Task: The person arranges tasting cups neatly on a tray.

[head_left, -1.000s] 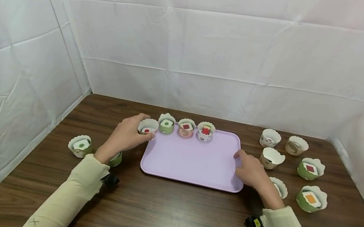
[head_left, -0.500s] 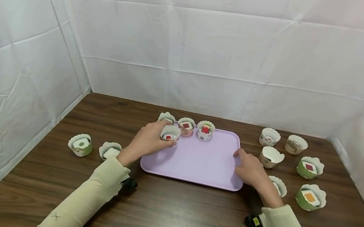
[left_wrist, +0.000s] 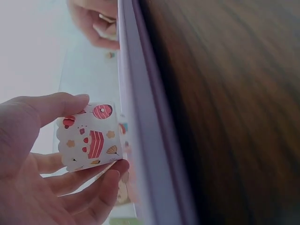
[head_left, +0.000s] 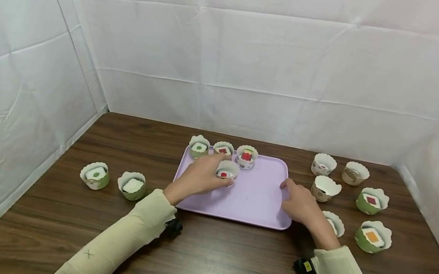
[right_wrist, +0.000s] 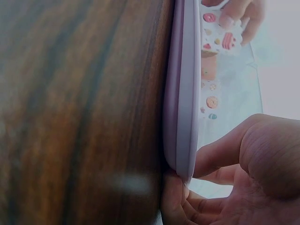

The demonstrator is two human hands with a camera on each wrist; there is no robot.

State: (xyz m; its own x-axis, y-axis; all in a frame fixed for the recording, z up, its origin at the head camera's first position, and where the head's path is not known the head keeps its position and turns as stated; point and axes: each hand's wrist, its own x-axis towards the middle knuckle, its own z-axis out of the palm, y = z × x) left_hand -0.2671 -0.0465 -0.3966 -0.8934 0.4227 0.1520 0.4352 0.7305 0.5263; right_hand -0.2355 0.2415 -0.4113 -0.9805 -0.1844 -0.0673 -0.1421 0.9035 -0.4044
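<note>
My left hand point(head_left: 201, 173) grips a white paper cupcake cup point(left_wrist: 91, 138) with cake pictures, thumb on one side and fingers on the other. In the head view it is over the lilac tray point(head_left: 254, 201), left of the middle. Inside that cup shows a white piece with a red square. My right hand point(head_left: 300, 204) pinches the tray's right edge; in the right wrist view the thumb is above the rim and fingers point(right_wrist: 173, 197) are under it. Along the tray's back edge stand a green cup point(head_left: 198, 148), a pink cup point(head_left: 223, 150) and a white cup point(head_left: 246, 157).
Two green cups, one with a leaf-green dot point(head_left: 95, 176) and one with plain white filling point(head_left: 132, 186), stand left on the wooden table point(head_left: 224, 264). Several cups, such as an orange-marked one point(head_left: 373, 237), stand right. White sheets point(head_left: 259, 56) hang behind and at the sides.
My left hand has carried the white cup rightward from the tray's back-left corner to over the tray. The right hand has stayed at the tray's edge.
</note>
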